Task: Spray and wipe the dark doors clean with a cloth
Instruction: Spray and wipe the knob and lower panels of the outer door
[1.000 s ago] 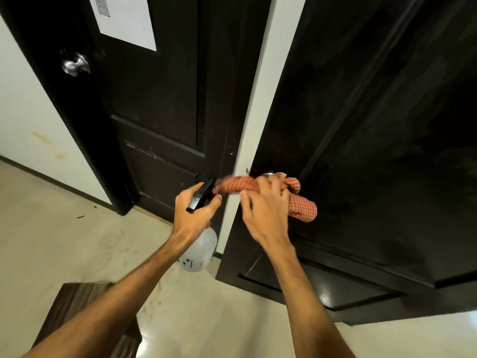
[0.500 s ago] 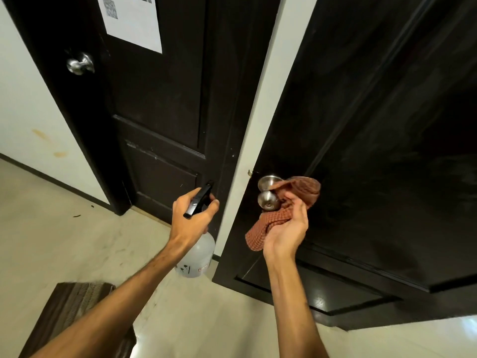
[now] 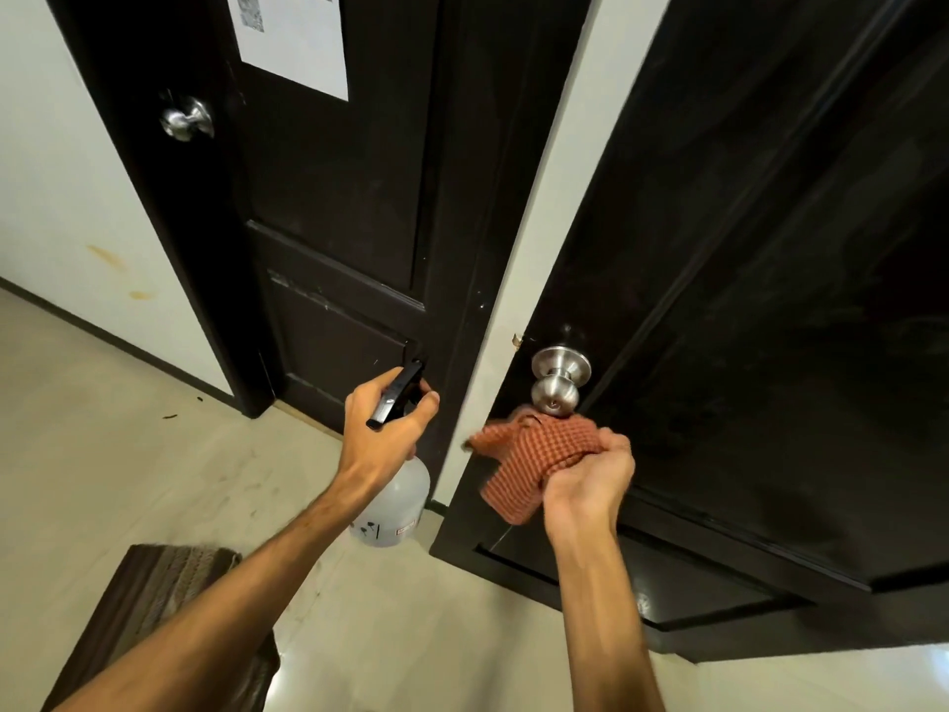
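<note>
**Wiping around the knob on the near door**

Head view: the right hand [image 3: 588, 477] is clenched around a bunched orange checked cloth [image 3: 534, 454], fingers curled tight on the wad. The cloth sits just under the steel knob [image 3: 557, 382] of the near door [image 3: 770, 300], and its top edge seems to touch the knob's underside. A loose corner sticks out to the left, past the door's edge. The left hand [image 3: 385, 434] is wrapped round the black trigger head of a translucent spray bottle [image 3: 395, 501], which hangs upright in front of the far door [image 3: 334, 197] with its nozzle pointing that way. That door carries a paper sheet [image 3: 298, 43] and a second knob [image 3: 186, 118]. A brown mat [image 3: 169, 608] lies on the floor at lower left.

The step looks like cleaning the knob and the panel round it. To do it well, I would spread the wad flatter so more fabric meets the surface, work behind the knob's collar, then run long overlapping strokes along the panel grooves. Any spraying is best aimed away from the paper.
</note>
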Demonstrator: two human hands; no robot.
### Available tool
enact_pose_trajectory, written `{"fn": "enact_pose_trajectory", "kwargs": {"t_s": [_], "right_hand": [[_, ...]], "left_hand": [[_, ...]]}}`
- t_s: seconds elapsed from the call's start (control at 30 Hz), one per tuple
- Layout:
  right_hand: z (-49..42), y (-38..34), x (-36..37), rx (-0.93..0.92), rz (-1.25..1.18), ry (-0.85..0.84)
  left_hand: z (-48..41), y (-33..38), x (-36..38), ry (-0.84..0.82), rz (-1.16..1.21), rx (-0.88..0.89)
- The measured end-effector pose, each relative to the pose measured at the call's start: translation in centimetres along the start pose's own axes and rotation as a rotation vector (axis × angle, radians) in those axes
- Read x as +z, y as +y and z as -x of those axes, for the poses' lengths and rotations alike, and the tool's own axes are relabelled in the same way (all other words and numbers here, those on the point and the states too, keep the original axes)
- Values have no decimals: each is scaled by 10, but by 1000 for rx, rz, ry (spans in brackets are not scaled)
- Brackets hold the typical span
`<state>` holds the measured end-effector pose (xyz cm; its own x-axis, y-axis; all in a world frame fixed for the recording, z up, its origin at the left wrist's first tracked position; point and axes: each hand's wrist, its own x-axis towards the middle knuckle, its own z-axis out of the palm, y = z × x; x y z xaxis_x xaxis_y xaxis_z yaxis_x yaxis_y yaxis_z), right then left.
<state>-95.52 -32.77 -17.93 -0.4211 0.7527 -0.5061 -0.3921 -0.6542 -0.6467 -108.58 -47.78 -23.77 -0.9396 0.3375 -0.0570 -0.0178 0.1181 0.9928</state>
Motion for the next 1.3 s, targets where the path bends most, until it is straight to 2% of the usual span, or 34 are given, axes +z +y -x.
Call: {"fn": "enact_pose_trajectory", "kwargs": {"t_s": [0.07, 0.2, 0.27, 0.33, 0.4, 0.5, 0.63, 0.83, 0.97, 1.3], "right_hand": [[16, -6, -10, -240, 262, -44], [11, -16, -5, -707, 885, -271], [-4, -8, 6, -811, 1243, -317], [-18, 9, 11, -920, 1512, -244], [-27, 23, 13, -961, 1671, -156], [-27, 25, 19, -1035, 1823, -170], [-32, 20, 16, -1133, 1752, -165], [-39, 22, 15, -973, 1447, -148], [-34, 22, 13, -966, 1282, -167], [19, 37, -41, -1009, 1152, -123]], "left_hand": [[4, 5, 0, 7, -2, 33], [8, 10, 4, 5, -14, 50], [8, 11, 6, -3, -11, 46], [7, 13, 10, -17, 0, 57], [7, 16, 12, -27, 1, 64], [9, 20, 16, -42, -19, 91], [13, 25, 21, -57, -13, 108], [14, 28, 23, -73, 13, 100], [16, 26, 19, -90, 10, 89], [37, 15, -3, -170, -40, 93]]}}
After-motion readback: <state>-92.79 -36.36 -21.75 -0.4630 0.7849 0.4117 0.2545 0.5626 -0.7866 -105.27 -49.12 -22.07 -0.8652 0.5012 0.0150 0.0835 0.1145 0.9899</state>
